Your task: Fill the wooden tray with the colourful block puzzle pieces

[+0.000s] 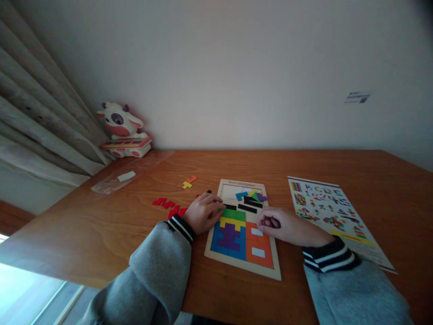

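The fingers (219, 206) of the left hand (202, 211) are bent and spread over the left edge of the wooden puzzle board (242, 264), next to a black bar piece (230, 207); whether they grasp it cannot be told. The fingers of the right hand (278, 223) are curled inward at the board's right edge, beside the orange pieces (267, 258); whether they grip anything cannot be told. Both wrists extend from grey sleeves (161, 259) with striped cuffs.

The puzzle board lies flat on the counter (142, 239), between the two forearms. In its lower section, blue pieces (215, 244) surround purple pieces (230, 238) on the left, with yellow pieces (233, 224) and green pieces (236, 215) above. The orange pieces occupy the right side and frame two pale rectangular areas. The upper section carries a loose cluster of blue, yellow, green and purple pieces, together with further black bars (247, 208).

Left of the board, red pieces (168, 204) lie on the counter. A yellow piece (187, 185) and an orange piece (191, 178) lie beyond them. Right of the board is a printed pattern sheet (333, 210). At the rear left, a cow-shaped toy keyboard (126, 143) stands near the wall, behind a clear plastic bag (110, 186).
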Demonstrator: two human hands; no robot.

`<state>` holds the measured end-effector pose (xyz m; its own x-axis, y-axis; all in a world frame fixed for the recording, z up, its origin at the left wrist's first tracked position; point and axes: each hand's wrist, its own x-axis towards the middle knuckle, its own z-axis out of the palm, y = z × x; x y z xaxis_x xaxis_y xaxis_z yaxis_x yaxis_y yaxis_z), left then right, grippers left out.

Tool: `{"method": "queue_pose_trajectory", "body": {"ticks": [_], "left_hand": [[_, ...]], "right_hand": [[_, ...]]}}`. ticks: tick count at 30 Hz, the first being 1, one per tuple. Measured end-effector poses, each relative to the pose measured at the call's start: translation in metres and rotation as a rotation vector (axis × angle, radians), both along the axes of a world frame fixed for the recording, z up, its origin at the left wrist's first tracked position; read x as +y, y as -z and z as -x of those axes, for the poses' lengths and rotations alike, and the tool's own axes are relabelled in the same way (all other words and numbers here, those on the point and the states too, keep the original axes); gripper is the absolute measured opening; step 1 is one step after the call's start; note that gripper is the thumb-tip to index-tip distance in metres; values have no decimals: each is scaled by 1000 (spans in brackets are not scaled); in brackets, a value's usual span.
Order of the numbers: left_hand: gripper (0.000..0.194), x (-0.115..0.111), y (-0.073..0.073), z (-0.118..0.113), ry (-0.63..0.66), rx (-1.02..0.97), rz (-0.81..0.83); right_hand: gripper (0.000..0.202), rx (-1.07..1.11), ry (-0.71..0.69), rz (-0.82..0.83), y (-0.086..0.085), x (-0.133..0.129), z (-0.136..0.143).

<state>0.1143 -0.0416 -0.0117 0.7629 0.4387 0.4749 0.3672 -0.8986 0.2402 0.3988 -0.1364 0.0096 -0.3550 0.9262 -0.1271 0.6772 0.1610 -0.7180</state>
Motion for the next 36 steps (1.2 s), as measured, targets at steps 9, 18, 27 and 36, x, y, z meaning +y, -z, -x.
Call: {"method": "queue_pose_trajectory", "body": {"ticks": [9, 18, 27, 36], "left_hand": [[24, -3, -5, -3, 133, 9, 16], [24, -4, 1, -5, 222, 56, -3], [23, -3, 1, -4, 221, 70, 14], [22, -6, -2, -5, 215, 52, 20]], "right_hand": [[25, -46, 122, -84, 11, 4, 6], [23, -119, 146, -134, 13, 5, 6], [22, -93, 293, -491, 19, 10, 5], [49, -172, 220, -551, 37, 32, 2]]}}
